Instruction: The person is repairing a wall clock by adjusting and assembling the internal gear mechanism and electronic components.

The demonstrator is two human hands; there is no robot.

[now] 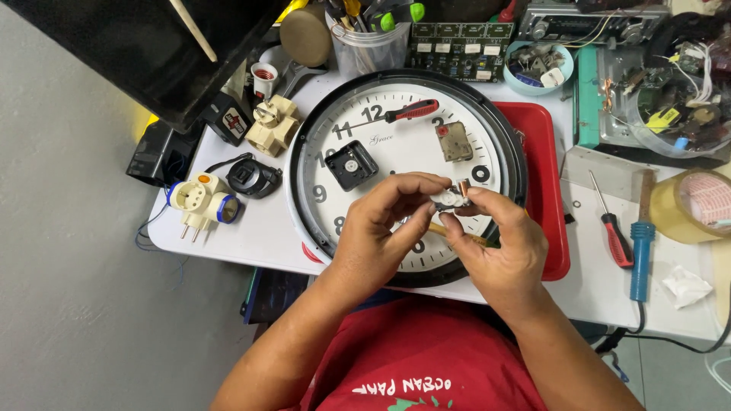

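Both hands meet over the wall clock (487, 144) face, pinching a small white plastic clock part (448, 199) between them. It looks light, stiff and easily dropped or snapped, best held by its edges. The left hand (381, 232) clamps its left side, thumb below; the right hand (499, 243) clamps the right, fingers curled inward. A black clock movement (351, 165) lies up-left of the grip.

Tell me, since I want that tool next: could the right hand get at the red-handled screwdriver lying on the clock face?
Probably yes, once freed: the right hand now pinches a small white part, but nothing lies between it and the screwdriver.
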